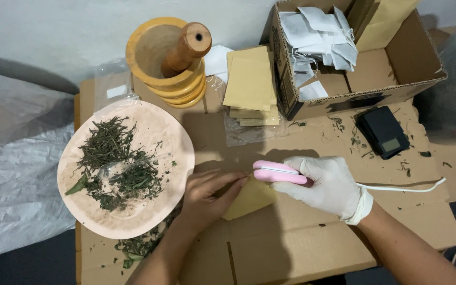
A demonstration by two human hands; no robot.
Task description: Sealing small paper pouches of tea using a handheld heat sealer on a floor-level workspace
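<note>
My left hand [207, 195], bare, pinches the upper edge of a small tan paper pouch [249, 199] lying on the cardboard work surface. My right hand [331, 184], in a white glove, grips a pink handheld sealer [278, 172] whose tip meets the pouch edge next to my left fingers. A white cord [402, 187] runs from the sealer off to the right. To the left of my left hand lies a pink plate [175, 142] with dried green herbs [114, 158].
A wooden mortar [154, 53] with pestle [188, 47] stands at the back. A stack of tan pouches [250, 84] lies beside it. An open cardboard box [397, 68] holds white filter bags [317, 37]. A small black scale [383, 132] sits on the right. Herb crumbs are scattered about.
</note>
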